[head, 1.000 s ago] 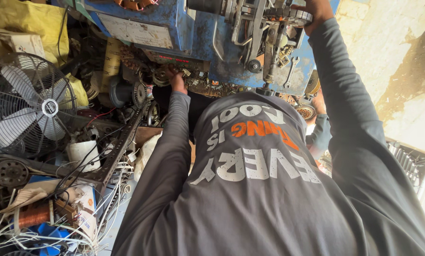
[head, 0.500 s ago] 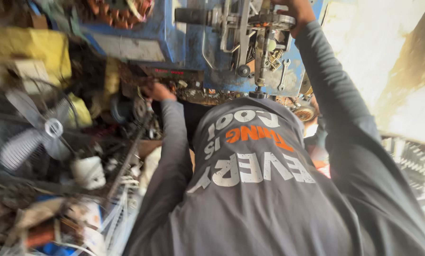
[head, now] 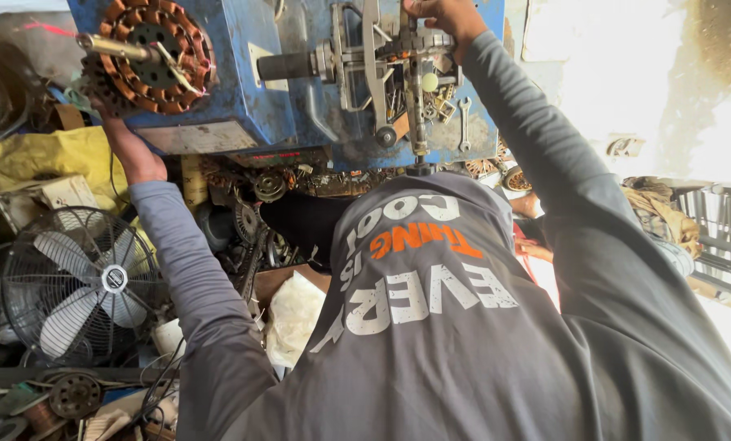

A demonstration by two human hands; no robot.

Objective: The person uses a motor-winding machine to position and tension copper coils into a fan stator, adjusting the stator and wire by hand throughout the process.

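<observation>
A blue winding machine [head: 243,106] stands in front of me. On its left spindle sits a round stator with copper coils [head: 157,53]. My left hand [head: 128,151] reaches up under the stator's left side, with fingers curled on its edge. Over the machine's metal arm assembly [head: 382,65] at top centre, my right hand [head: 447,16] grips the upper end. My grey sleeves and printed grey shirt [head: 431,327] fill the lower frame.
A wire-caged fan [head: 79,282] stands at lower left among scrap coils, wires and a yellow bag [head: 47,159]. Small wrenches and parts [head: 455,110] lie on the machine's ledge. A white bag [head: 292,314] is below. A metal grille [head: 724,237] is on the right.
My left hand has moved from the cluttered ledge under the machine up and left to the stator. The view has tilted up. My right hand stays on the metal arm.
</observation>
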